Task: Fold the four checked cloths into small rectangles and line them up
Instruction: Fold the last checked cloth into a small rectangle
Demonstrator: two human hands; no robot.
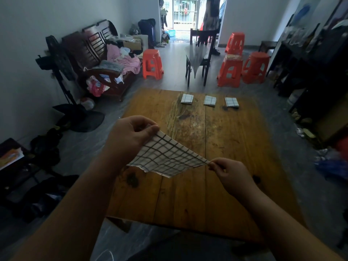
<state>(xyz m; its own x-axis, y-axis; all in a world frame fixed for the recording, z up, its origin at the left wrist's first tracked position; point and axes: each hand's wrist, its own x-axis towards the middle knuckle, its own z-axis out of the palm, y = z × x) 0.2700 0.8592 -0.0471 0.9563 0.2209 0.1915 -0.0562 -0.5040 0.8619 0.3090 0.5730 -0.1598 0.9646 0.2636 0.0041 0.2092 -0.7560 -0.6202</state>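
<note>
A white cloth with a dark check (pixel 167 157) hangs in the air above the near half of the wooden table (pixel 216 147), stretched between my hands. My left hand (pixel 131 134) pinches its upper left corner. My right hand (pixel 227 172) pinches the right corner, lower down. The cloth's near edge droops free. Three folded checked cloths lie in a row near the table's far edge: one on the left (pixel 187 99), one in the middle (pixel 210 100) and one on the right (pixel 231 102).
Orange plastic stools (pixel 152 64) and a dark chair (pixel 199 53) stand beyond the table. A wooden bench piled with clothes (pixel 113 59) and a standing fan (pixel 58 59) are at the left. Dark shelving (pixel 320 63) lines the right wall.
</note>
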